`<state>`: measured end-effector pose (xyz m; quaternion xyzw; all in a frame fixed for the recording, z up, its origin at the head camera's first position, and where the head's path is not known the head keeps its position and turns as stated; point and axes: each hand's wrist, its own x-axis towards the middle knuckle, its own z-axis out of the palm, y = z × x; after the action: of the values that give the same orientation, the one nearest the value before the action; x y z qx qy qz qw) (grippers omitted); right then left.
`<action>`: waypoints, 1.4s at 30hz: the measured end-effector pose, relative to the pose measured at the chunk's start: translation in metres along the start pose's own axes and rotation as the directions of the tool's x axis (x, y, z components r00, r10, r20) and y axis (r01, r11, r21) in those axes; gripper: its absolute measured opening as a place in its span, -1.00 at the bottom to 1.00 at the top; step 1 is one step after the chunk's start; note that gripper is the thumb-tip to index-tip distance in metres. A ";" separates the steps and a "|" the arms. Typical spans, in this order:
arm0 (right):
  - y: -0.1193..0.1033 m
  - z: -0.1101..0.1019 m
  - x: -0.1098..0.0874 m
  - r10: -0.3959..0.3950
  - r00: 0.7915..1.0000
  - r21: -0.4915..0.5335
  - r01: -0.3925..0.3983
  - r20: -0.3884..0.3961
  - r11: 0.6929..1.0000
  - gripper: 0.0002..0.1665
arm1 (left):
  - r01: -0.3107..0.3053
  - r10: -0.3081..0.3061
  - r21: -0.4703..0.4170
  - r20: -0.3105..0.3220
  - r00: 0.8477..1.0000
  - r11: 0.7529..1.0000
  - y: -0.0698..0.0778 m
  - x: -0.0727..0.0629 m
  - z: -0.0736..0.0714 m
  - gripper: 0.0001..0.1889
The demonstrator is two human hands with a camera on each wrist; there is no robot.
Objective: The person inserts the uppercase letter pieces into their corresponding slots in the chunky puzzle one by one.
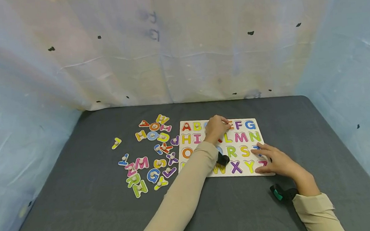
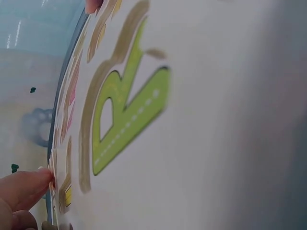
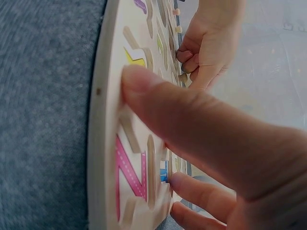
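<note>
A wooden alphabet puzzle board (image 1: 222,177) lies on the dark table, with printed letters in its recesses. The left hand (image 1: 216,129) reaches over its top row, fingertips at the orange E slot, and hides letters near it. In the left wrist view, thumb and finger (image 2: 26,187) pinch a thin letter piece (image 2: 53,175) at the board; its letter cannot be made out. Knobbed pieces A (image 1: 186,127) and B (image 1: 197,126) sit in their slots. At the board's lower right corner the right hand (image 1: 278,162) rests spread, its thumb (image 3: 144,84) touching the board's face.
Many loose knobbed letter pieces lie left of the board, among them a pink M (image 1: 141,163), a blue G (image 1: 153,175) and a red K (image 1: 166,148). One yellow piece (image 1: 116,143) lies apart at far left. Plastic sheeting (image 1: 179,56) hangs behind the table.
</note>
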<state>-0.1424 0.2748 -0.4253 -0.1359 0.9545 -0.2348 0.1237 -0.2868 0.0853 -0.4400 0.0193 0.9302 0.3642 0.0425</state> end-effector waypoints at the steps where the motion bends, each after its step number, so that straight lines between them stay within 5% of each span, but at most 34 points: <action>1: 0.000 0.000 0.000 0.003 1.000 -0.002 -0.003 0.001 1.000 -0.14 | 0.004 -0.004 0.001 -0.002 1.000 1.000 0.000 0.000 0.000 -0.89; 6: 0.000 0.000 0.000 -0.001 1.000 0.000 0.001 0.001 1.000 -0.14 | 0.018 -0.018 0.017 0.000 1.000 1.000 0.001 -0.001 -0.001 -0.90; 16: 0.001 0.001 0.000 -0.016 1.000 -0.005 0.016 -0.004 1.000 -0.15 | -0.070 0.066 0.116 0.038 0.997 0.991 0.003 -0.004 -0.007 -0.84; 26: 0.001 0.000 0.000 -0.030 1.000 -0.003 0.030 -0.004 1.000 -0.14 | -0.117 0.117 0.003 0.048 0.992 0.993 0.001 -0.014 -0.013 -0.81; 42: 0.001 -0.001 -0.003 -0.047 0.999 -0.007 0.047 -0.007 0.999 -0.15 | -0.242 0.262 -0.145 0.143 0.954 0.959 -0.025 -0.059 -0.064 -0.77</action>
<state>-0.1405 0.2768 -0.4242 -0.1581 0.9522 -0.2350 0.1145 -0.2343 0.0196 -0.4057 0.1645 0.8888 0.4218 0.0716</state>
